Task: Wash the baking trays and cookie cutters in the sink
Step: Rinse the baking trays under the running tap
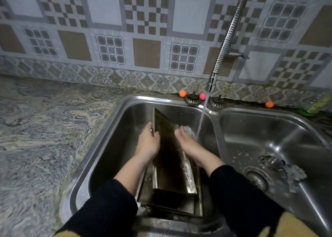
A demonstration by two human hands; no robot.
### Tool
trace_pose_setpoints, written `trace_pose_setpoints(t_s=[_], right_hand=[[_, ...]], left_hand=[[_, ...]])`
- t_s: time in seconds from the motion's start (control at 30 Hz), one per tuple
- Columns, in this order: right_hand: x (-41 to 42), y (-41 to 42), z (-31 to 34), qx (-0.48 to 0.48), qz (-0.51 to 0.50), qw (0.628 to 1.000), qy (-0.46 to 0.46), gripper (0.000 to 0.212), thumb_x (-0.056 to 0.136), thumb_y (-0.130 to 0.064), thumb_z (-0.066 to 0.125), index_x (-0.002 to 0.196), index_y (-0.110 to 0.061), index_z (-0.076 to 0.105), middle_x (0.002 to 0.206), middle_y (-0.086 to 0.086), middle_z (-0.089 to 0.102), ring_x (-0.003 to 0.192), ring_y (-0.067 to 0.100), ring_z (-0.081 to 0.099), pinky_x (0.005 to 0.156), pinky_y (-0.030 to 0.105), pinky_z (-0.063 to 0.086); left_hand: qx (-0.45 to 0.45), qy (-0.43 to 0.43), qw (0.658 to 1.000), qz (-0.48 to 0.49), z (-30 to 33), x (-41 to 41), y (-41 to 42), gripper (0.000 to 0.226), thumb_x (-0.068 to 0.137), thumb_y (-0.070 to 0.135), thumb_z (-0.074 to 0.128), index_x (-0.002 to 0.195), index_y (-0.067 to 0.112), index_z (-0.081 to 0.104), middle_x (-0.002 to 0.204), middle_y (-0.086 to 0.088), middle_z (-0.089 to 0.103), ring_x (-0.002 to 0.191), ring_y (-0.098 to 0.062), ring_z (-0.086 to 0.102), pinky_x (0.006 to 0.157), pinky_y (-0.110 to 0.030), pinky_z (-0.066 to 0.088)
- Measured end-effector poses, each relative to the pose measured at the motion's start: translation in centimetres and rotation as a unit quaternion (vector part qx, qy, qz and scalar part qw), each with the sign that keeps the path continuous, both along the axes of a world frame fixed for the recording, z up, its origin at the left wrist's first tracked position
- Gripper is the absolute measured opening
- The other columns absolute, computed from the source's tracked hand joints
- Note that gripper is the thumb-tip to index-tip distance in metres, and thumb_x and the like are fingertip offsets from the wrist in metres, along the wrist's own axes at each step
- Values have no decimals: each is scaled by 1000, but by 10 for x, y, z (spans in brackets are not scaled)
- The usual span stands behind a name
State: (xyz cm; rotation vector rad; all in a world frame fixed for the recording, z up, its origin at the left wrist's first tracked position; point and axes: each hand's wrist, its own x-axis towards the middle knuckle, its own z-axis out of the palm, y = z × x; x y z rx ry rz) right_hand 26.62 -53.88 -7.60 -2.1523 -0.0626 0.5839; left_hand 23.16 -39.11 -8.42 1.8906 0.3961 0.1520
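Note:
A dark rectangular baking tray (166, 157) stands tilted in the left sink basin (111, 147), its far end raised. My left hand (148, 142) grips the tray's left edge near the top. My right hand (186, 139) lies on the tray's right edge, with water splashing over its fingers; whether it holds anything is hidden by the splash. A second tray (195, 202) lies flat beneath. Several metal cookie cutters (285, 168) sit in the right basin (251, 138) by the drain.
A flexible chrome tap (224, 44) runs water (202, 118) into the left basin beside my right hand. Two drain plugs (193, 99) and small orange and pink balls (182, 93) sit on the sink's back rim. Marble counter (45, 129) stretches to the left.

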Motion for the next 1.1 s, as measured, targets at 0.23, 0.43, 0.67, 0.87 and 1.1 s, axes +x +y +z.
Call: trace_pose_setpoints(t_s=[0.23, 0.43, 0.67, 0.87, 1.1], right_hand=[[32, -4, 60, 306, -140, 941, 19, 67, 90, -63, 39, 145, -53, 2, 158, -5, 19, 139, 31, 30, 105, 63, 31], [25, -39, 66, 443, -232, 866, 0, 33, 101, -34, 40, 131, -22, 48, 119, 8, 62, 91, 18, 66, 84, 36, 53], [2, -46, 44, 479, -233, 846, -14, 34, 100, -38, 39, 127, -22, 53, 132, 7, 58, 120, 22, 57, 106, 44, 42], [-1, -58, 55, 497, -227, 836, -37, 32, 102, -34, 34, 119, -18, 55, 131, 18, 57, 121, 29, 55, 105, 49, 41], [18, -86, 76, 502, -266, 818, -91, 30, 100, -40, 35, 114, -26, 58, 137, 15, 51, 127, 30, 49, 106, 55, 38]], left_hand=[[266, -130, 951, -92, 41, -17, -69, 60, 91, 15, 45, 146, 33, 27, 120, -5, 65, 100, -30, 62, 76, -34, 48], [228, -131, 944, -197, 24, -22, -100, 51, 103, 35, 23, 152, 30, 10, 160, 11, 6, 146, -7, 6, 119, -43, 17], [208, -109, 961, -150, 37, 13, -114, 46, 102, 43, 11, 147, 48, 1, 157, 20, -10, 144, -4, -16, 114, -53, -10], [208, -31, 973, -95, 38, 51, -82, 51, 100, 48, 7, 150, 41, -2, 159, 8, -12, 147, -16, -11, 114, -58, -6], [171, 90, 979, -69, -3, 27, -56, 59, 98, 53, 5, 152, 31, -4, 160, 7, -12, 146, -15, -13, 117, -51, -3]])
